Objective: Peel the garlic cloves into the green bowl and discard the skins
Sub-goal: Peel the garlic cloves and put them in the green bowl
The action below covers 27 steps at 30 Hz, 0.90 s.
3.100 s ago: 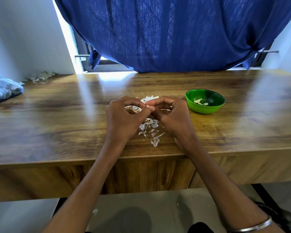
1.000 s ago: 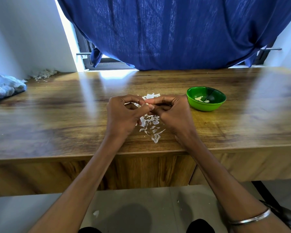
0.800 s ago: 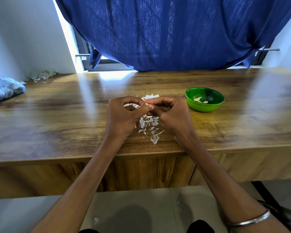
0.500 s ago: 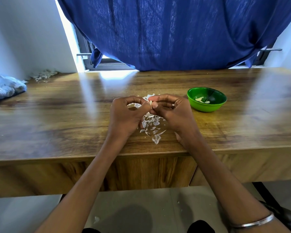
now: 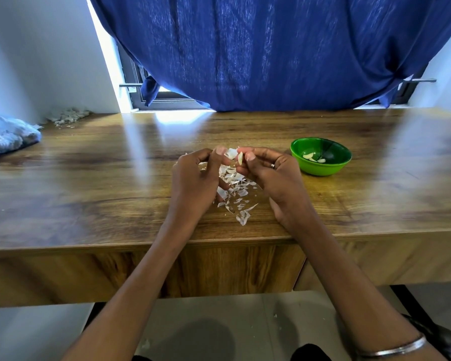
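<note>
A: Clove position? 
B: One pale garlic clove (image 5: 240,158) stood upright, held above the skins (image 5: 233,188), which lay scattered as white flakes on the wood.

A: Bowl? 
B: Green bowl (image 5: 321,167) sat upright to the right, holding a few peeled cloves (image 5: 312,156).

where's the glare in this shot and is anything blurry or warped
Head view: window light from behind the blue curtain throws pale glare streaks across the wooden table; the wide lens bows the table's near edge; the garlic clove in the right hand and the skins look slightly soft.
</note>
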Tool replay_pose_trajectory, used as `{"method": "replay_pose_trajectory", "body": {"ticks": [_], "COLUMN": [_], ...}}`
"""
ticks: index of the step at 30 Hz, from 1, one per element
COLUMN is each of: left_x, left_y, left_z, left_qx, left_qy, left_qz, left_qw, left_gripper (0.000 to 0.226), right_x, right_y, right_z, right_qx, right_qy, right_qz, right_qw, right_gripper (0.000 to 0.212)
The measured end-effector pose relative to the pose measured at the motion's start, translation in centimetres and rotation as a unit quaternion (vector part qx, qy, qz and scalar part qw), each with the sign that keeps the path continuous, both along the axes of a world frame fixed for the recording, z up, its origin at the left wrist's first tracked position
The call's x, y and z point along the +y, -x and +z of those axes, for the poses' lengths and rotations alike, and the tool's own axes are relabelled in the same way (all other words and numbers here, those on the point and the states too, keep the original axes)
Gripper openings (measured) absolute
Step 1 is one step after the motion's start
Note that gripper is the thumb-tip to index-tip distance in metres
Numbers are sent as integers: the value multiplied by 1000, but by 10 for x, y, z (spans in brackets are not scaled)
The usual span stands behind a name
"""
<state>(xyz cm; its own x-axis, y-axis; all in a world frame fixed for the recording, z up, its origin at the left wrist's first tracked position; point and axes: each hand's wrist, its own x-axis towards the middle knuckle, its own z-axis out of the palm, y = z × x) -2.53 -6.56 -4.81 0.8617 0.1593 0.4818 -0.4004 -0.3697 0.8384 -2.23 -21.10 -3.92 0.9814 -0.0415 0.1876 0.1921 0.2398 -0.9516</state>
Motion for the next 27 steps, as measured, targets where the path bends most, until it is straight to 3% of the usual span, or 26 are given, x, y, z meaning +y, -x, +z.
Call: {"method": "replay_pose_trajectory", "body": {"ticks": [6, 8, 11, 14, 18, 23, 27], "left_x": [2, 3, 2, 2, 3, 6, 2], "left_y": [-2, -2, 1, 2, 0, 0, 2], "left_z": [-2, -2, -1, -1, -2, -2, 0], "left_qx": [6, 1, -16, -40, -29, -33, -54], "left_qy": [-44, -46, -34, -46, -54, -75, -73], "left_qz": [4, 16, 17, 37, 32, 29, 23], "left_qw": [999, 999, 999, 997, 998, 996, 996], "left_gripper": [4, 11, 5, 16, 7, 20, 8], "right_x": [-1, -2, -2, -2, -1, 0, 0], "right_y": [1, 0, -1, 0, 0, -3, 1], "right_z": [-1, -2, -2, -1, -2, -3, -2], "right_qx": [-6, 0, 10, 7, 1, 4, -2], "right_qy": [41, 41, 14, 11, 23, 30, 28], "right_qz": [20, 19, 27, 28, 24, 12, 10], "right_qw": [999, 999, 1000, 1000, 999, 999, 1000], "right_gripper": [19, 21, 23, 24, 27, 28, 20]}}
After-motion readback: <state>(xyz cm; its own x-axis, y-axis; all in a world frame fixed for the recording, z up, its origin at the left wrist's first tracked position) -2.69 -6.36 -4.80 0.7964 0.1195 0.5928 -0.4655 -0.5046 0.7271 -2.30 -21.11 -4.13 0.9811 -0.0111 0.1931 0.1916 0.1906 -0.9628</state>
